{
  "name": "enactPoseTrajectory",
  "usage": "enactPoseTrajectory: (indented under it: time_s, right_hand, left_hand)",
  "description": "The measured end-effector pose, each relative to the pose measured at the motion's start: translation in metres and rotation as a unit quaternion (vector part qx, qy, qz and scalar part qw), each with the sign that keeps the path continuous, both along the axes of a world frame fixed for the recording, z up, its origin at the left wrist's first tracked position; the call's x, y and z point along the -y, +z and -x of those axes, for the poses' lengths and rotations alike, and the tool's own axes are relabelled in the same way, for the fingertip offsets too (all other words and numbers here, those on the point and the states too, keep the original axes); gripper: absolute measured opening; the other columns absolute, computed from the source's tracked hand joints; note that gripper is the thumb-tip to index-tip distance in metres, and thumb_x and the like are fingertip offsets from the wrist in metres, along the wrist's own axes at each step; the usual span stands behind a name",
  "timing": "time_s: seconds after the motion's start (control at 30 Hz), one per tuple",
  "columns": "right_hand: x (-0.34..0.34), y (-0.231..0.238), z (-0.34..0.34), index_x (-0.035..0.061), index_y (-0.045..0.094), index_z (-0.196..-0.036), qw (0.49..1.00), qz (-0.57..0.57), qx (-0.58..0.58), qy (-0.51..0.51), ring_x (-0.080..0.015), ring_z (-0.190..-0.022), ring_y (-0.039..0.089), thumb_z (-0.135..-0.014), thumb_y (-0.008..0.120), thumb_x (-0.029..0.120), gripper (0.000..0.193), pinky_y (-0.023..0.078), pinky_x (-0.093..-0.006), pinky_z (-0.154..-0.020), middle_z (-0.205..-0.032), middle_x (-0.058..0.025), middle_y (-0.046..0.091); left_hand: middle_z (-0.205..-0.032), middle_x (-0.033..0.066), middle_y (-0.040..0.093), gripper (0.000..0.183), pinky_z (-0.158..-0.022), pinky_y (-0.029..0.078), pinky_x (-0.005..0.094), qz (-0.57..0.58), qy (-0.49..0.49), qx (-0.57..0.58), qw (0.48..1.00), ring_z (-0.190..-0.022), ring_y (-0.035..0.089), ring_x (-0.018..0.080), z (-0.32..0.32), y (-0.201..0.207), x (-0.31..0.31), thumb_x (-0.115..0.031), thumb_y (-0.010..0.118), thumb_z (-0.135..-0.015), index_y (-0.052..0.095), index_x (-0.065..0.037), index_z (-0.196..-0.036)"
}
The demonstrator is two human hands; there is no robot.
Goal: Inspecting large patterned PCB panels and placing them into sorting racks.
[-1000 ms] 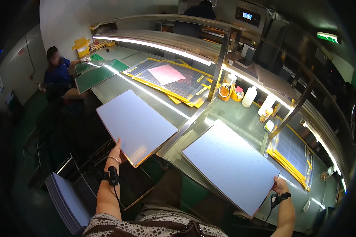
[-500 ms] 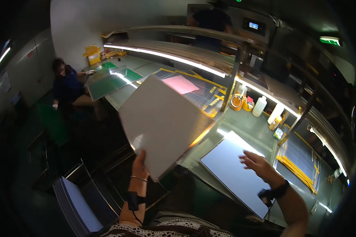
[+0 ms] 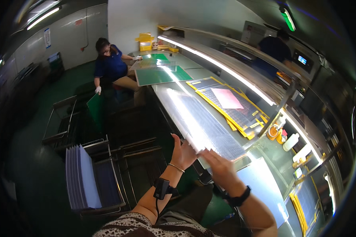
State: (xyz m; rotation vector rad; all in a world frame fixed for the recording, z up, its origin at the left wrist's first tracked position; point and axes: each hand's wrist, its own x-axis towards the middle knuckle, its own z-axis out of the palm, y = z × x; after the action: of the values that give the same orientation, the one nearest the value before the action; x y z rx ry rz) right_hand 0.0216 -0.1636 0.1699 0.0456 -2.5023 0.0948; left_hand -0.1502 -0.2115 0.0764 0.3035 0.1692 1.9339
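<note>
A large flat panel [image 3: 215, 128] with a fine printed grid lies along the left part of the bench, with strong glare across it. At its near end, my left hand [image 3: 183, 155] has its thumb spread away from the fingers, which meet the panel's edge. My right hand [image 3: 223, 172] reaches to the same edge with fingers stretched out flat; glare hides exactly where the fingertips touch. Beside my right forearm a pale blue-white board [image 3: 261, 185] rests on the bench, partly covered by the arm.
A rack [image 3: 116, 185] of upright pale boards stands low on the left. Yellow-edged frames [image 3: 247, 132] bear a pink sheet [image 3: 227, 98]. Bottles [image 3: 291, 142] and tape [image 3: 272, 132] stand under the lit shelf [image 3: 221, 77]. A gloved co-worker [image 3: 112, 65] handles green panels [image 3: 166, 75] at the far end.
The raised panel in my left hand has come down onto the bench. My left hand's grip has opened. My right hand has moved left from above the pale board to the panel's edge. The view has turned left.
</note>
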Motion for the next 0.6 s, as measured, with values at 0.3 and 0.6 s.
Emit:
enactPoseTrajectory:
  time_s: [0.3,0.6]
  right_hand:
    - [0.020,-0.089,0.009,0.0023,0.052,-0.095,0.961,0.169,0.187,0.117,-0.0386,-0.116,0.045,-0.077,0.064,0.016,0.026,0.046,-0.0416,-0.088,-0.123,-0.0196,0.050]
    - [-0.003,-0.117,0.016,-0.0001,0.043,-0.083,0.786,0.616,-0.012,-0.054,-0.0276,-0.081,0.065,-0.092,0.041,0.006,0.011,0.054,-0.0338,-0.072,-0.097,-0.0186,0.061]
  left_hand:
    - [-0.132,0.0129,0.041,0.075,-0.100,0.031,0.0459,0.149,0.148,0.055,0.976,-0.119,0.039,0.0317,-0.015,-0.063,0.031,-0.061,0.040,-0.084,0.033,-0.006,-0.135]
    - [-0.127,0.0142,0.047,0.064,-0.099,0.035,0.0420,0.173,0.104,0.048,0.978,-0.117,0.045,0.0285,-0.006,-0.074,0.020,-0.049,0.043,-0.089,0.034,-0.002,-0.132]
